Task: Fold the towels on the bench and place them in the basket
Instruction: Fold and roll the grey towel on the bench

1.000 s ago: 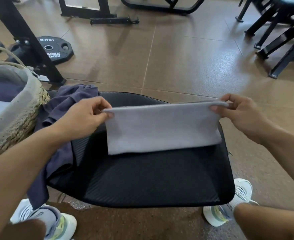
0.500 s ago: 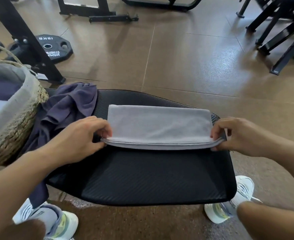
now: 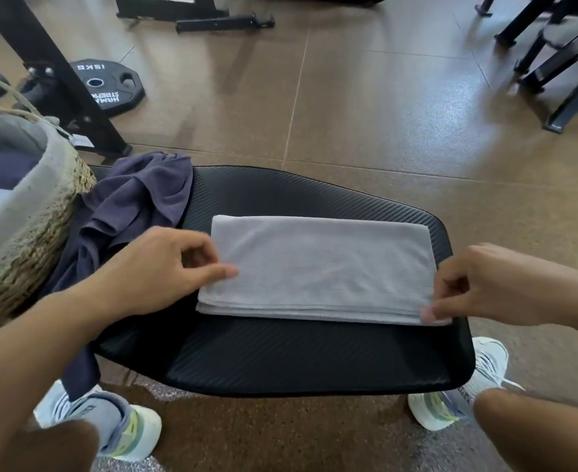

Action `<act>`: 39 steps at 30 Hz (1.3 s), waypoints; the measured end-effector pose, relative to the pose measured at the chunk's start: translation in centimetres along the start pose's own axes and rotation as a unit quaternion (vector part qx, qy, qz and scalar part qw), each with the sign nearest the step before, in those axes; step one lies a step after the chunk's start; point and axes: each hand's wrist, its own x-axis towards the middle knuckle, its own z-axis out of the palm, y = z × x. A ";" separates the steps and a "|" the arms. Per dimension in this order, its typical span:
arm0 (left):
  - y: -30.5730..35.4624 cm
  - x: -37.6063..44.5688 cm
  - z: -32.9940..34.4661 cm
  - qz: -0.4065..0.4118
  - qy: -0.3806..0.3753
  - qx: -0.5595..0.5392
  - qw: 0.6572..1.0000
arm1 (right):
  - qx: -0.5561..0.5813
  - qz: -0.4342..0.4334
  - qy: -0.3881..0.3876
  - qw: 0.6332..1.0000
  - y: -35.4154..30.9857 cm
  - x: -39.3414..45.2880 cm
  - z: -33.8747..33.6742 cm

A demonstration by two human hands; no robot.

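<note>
Folded light-grey rectangular towel (image 3: 318,267) lies flat on black ribbed padded bench (image 3: 280,356). Left hand (image 3: 155,270) rests thumb on towel's left edge, fingers loosely curled. Right hand (image 3: 495,284) pinches near right corner. Crumpled dark-purple towel (image 3: 134,206) beside woven grey-lined basket (image 3: 25,212).

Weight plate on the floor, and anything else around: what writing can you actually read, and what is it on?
"15KG", seen upside down, on the black weight plate.
"HAMMER STRENGTH" probably, also upside down on that plate; the letters are partly blurred.
A small white tag by the rack foot: too small to read.
Nothing legible on the towels, basket or shoes.
</note>
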 end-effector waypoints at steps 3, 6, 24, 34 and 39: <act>-0.6 1.8 0.8 0.023 0.112 0.041 0.993 | 0.044 -0.047 0.190 0.980 -0.2 1.0 0.7; -1.3 3.8 1.4 0.004 0.098 0.045 0.994 | 0.044 -0.123 0.263 0.956 -1.4 2.2 2.3; 2.4 5.0 3.8 0.039 0.207 0.067 0.975 | -0.068 -0.090 0.073 0.991 -2.9 3.5 5.2; 2.4 4.2 6.2 -0.049 -0.052 0.259 0.963 | -0.038 -0.059 0.168 0.983 -4.1 5.4 5.1; 2.6 3.4 6.0 -0.061 -0.090 0.229 0.967 | -0.079 -0.042 0.142 0.986 -3.7 6.0 6.1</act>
